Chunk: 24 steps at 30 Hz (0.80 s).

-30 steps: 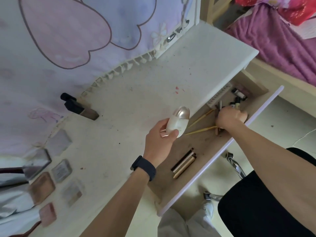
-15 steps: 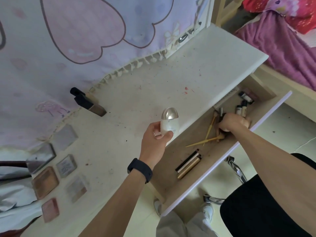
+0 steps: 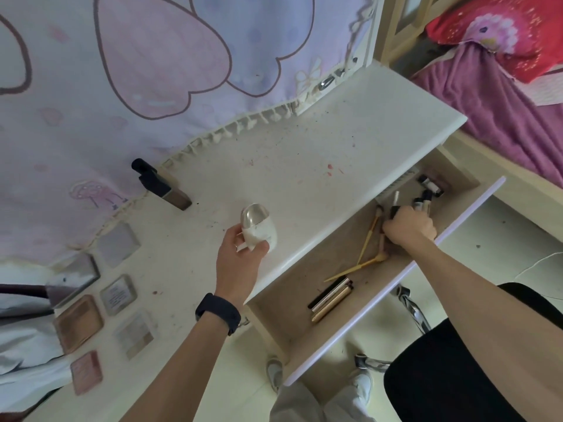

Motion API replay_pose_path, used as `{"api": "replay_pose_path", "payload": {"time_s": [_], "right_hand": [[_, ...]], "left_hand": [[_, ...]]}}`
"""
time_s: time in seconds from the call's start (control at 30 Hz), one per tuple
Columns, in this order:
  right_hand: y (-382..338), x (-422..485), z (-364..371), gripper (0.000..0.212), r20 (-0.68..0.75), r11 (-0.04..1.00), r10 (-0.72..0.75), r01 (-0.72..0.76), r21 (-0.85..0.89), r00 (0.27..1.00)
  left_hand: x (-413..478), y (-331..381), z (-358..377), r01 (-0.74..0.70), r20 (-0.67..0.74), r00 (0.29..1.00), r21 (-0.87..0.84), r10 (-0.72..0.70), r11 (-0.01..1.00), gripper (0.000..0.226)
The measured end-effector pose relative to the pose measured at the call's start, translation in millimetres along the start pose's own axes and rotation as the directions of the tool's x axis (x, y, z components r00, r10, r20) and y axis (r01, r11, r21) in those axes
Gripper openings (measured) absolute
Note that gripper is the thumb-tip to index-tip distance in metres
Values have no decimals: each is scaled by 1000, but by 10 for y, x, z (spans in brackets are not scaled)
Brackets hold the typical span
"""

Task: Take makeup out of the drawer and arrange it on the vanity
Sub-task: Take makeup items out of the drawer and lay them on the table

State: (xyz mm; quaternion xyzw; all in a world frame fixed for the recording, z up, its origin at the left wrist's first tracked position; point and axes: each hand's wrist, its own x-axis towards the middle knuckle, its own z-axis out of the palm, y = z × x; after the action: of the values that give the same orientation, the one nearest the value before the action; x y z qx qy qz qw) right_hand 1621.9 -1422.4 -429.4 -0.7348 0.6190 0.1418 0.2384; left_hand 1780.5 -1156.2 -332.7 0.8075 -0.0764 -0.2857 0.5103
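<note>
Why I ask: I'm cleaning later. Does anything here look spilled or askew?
Reddish smudges stain the vanity top near its front edge, with dark specks scattered around. In the drawer, thin brushes lie crossed, not lined up.

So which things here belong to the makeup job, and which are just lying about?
Job: bottle in left grip; dark tube in right grip; drawer with brushes and pencils; palettes on vanity.
Lying about: hanging cloth; blanket; pillow; chair.
</note>
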Motion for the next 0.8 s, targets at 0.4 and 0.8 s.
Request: {"api": "replay_pose_path", "payload": {"time_s": [0.4,0.8], "right_hand": [[-466,-1511,-17,25,-24,663,-287,216,717,958],[-1584,-1653,211,15,58,706,-524,396,587,850]], "left_hand": [[399,-214,-836,-58,-217,971,188,99,980,31],[805,-347,-1247,-84,-94,989,287,115,954,35]]}}
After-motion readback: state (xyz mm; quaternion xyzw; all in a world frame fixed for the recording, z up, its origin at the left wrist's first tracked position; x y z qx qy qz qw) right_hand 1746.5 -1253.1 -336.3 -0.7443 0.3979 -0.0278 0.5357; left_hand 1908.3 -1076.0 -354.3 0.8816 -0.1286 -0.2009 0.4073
